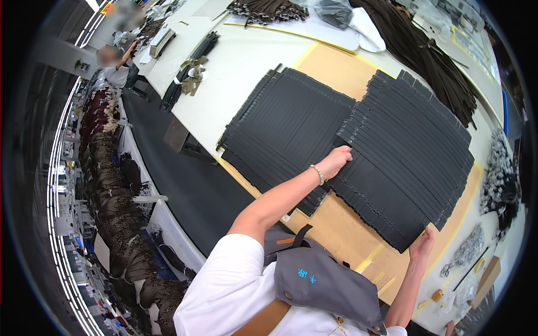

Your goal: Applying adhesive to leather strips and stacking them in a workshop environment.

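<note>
Long black strips, apparently leather-like, lie side by side in flat mats on a tan board [332, 63] on the table. The left mat [286, 113] partly meets the right mat [412, 122], whose strips cross over others beneath at an angle. My left hand [338, 161], with a beaded bracelet on the wrist, pinches a black strip [386, 187] at one end, near where the mats meet. My right hand [421, 245] grips at the near right corner of the right mat, apparently on that strip's other end. Its fingertips are partly hidden by the strips.
Bundles of dark brown strips [424, 63] lie along the table's far side. A tied black bundle [189, 71] rests on the white table to the left. Strips are heaped on a rack [113, 189] beyond the aisle. A co-worker [115, 69] sits at the far end.
</note>
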The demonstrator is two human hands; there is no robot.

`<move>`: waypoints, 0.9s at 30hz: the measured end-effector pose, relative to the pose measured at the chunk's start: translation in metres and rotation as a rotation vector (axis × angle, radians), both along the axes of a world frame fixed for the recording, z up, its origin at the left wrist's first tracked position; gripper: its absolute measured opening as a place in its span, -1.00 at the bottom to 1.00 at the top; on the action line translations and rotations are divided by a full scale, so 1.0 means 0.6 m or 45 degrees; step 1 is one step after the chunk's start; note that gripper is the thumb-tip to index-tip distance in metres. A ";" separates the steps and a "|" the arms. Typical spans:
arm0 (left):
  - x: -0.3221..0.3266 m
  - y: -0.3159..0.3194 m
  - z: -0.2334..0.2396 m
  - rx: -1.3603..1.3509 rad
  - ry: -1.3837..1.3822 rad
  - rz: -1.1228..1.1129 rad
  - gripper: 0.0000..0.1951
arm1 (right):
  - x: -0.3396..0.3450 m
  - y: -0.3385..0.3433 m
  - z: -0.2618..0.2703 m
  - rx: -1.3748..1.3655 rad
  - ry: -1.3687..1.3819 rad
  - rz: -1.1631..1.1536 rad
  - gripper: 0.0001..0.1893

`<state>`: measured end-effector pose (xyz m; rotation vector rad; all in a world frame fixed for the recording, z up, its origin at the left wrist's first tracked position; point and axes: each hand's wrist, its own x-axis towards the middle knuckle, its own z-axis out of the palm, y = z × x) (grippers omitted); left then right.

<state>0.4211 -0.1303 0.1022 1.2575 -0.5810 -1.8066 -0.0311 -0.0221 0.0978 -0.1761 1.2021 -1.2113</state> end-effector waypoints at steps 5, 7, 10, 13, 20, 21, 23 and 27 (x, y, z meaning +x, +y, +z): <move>0.194 0.007 0.059 -0.015 -0.008 0.131 -0.71 | 0.197 -0.060 0.060 -0.093 -0.173 0.174 -0.61; 0.284 0.015 0.080 -0.035 -0.026 0.171 -0.73 | 0.287 -0.083 0.075 -0.136 -0.154 0.236 -0.60; 0.446 0.038 0.096 -0.037 -0.105 0.246 -0.82 | 0.438 -0.121 0.068 -0.121 -0.130 0.291 -0.57; 0.609 0.062 0.095 -0.014 -0.169 0.453 -0.68 | 0.612 -0.153 0.074 -0.100 -0.224 0.404 -0.59; 1.038 0.141 0.096 -0.089 -0.070 0.605 -0.67 | 1.066 -0.252 0.030 -0.006 -0.359 0.678 -0.60; 1.094 0.155 0.098 -0.079 -0.076 0.647 -0.70 | 1.129 -0.270 0.017 0.011 -0.370 0.729 -0.59; 1.200 0.179 0.079 -0.102 -0.143 0.741 -0.71 | 1.257 -0.309 -0.004 0.002 -0.336 0.785 -0.57; 1.372 0.236 0.046 -0.178 -0.136 0.968 -0.72 | 1.499 -0.380 -0.028 0.043 -0.386 1.042 -0.55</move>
